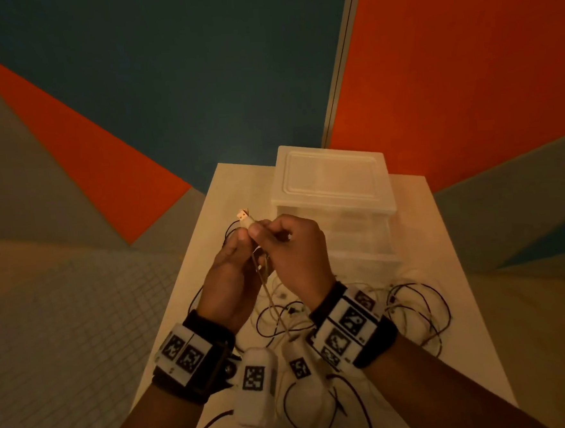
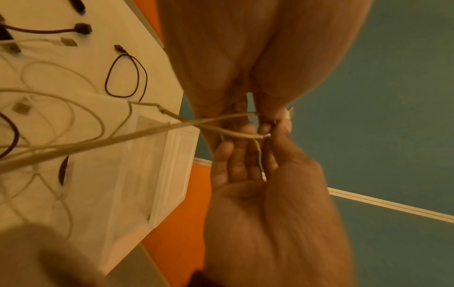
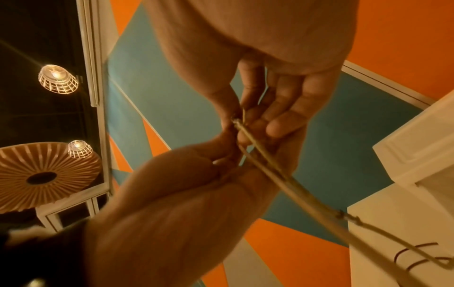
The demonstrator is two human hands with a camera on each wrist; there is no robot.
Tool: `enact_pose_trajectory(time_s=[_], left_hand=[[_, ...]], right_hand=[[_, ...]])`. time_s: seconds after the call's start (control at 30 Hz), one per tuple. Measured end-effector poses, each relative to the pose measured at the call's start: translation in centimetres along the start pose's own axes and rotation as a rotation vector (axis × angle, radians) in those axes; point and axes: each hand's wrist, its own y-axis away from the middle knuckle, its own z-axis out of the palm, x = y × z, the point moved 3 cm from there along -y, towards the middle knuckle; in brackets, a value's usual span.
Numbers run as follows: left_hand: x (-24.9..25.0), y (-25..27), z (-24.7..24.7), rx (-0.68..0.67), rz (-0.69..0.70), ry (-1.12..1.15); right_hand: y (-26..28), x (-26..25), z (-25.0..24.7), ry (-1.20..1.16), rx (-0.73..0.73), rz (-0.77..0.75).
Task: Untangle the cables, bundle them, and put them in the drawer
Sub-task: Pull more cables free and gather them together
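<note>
Both hands are raised together above the white table [image 1: 445, 269]. My left hand [image 1: 235, 250] pinches a white USB cable [image 1: 270, 301] just below its plug [image 1: 244, 217], which points up and away. My right hand [image 1: 286, 237] pinches the same cable right beside it, fingers curled. The cable hangs from the hands down to the tangle of white and black cables [image 1: 414, 308] on the table. In the left wrist view the cable [image 2: 147, 132] runs doubled into the fingertips of both hands. The white plastic drawer unit [image 1: 333, 190] stands just behind the hands, its drawers shut.
A loose black cable loop [image 2: 125, 75] and several plugs [image 2: 82, 28] lie on the table's left part. The table's left edge [image 1: 190, 253] is close to my left hand. Orange and teal wall panels [image 1: 465, 67] stand behind the table.
</note>
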Motion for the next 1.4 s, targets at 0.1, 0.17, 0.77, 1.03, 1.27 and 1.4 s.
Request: enact_pose_trajectory(time_s=[0.1, 0.17, 0.77, 1.03, 1.27, 1.4], left_hand=[[0.0, 0.2, 0.2, 0.012, 0.011, 0.004], [0.0, 0.2, 0.1, 0.034, -0.003, -0.012], [3.3, -1.4, -6.0, 0.152, 0.129, 0.204], [5.6, -1.5, -9.8, 0.225, 0.198, 0.223], [3.7, -1.2, -8.2, 0.208, 0.124, 0.184], [3.1, -1.2, -6.6, 0.165, 0.097, 0.155]], right_hand=[[0.1, 0.5, 0.2, 0.06, 0.055, 0.007], [0.5, 0.9, 0.5, 0.03, 0.024, 0.05], [2.5, 10.7, -10.1, 0.269, -0.382, -0.013], [0.5, 13.3, -15.6, 0.612, -0.31, 0.038], [0.8, 5.6, -15.1, -0.096, 0.004, -0.072], [1.0, 3.8, -13.0, -0.124, -0.138, -0.059]])
